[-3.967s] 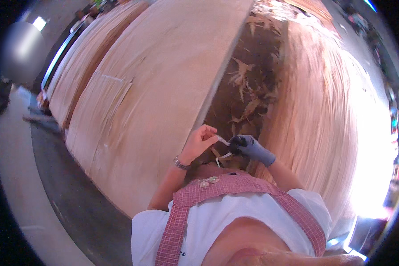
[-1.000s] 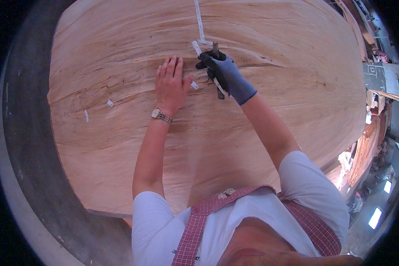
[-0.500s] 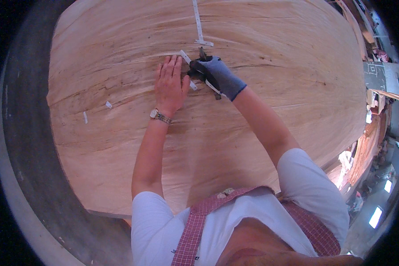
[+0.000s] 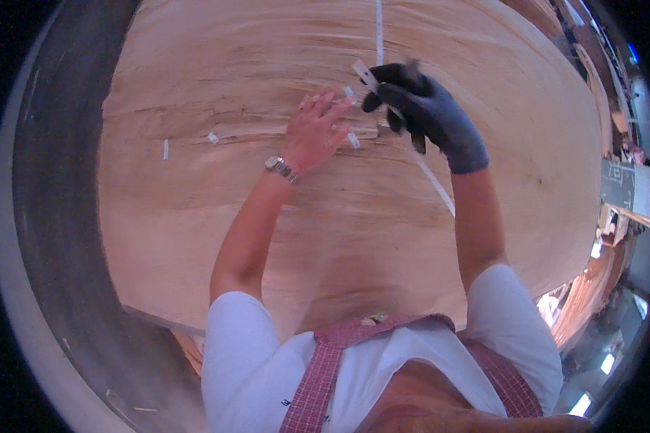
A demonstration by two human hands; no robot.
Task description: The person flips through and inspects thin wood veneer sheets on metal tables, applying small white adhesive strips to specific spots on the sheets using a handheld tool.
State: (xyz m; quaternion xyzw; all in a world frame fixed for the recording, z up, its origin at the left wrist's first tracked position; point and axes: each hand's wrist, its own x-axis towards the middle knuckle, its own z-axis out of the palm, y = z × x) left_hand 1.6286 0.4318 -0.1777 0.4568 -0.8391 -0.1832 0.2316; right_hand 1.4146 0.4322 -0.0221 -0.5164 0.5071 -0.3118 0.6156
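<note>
Flat on the large sheet of wood veneer lies my bare left hand, fingers spread and a metal wristwatch at its wrist. Beside its fingers are short white tape pieces, an upper piece and a lower piece. My right hand, in a grey and black glove, is raised over the sheet and closed. A short strip of white perforated tape sticks out from its fingertips. A dark object, too blurred to name, shows at the top of the glove. A longer white tape trails below the hand.
Further left, two small tape bits stick to the veneer, a narrow bit and a square bit. A long tape line runs toward the far edge. Dark floor borders the left side. Stacked wood sheets stand at the right.
My right hand has lifted away from the veneer and moved right, a tape strip now showing at its fingertips. My left hand's fingers have spread. The whole view has shifted.
</note>
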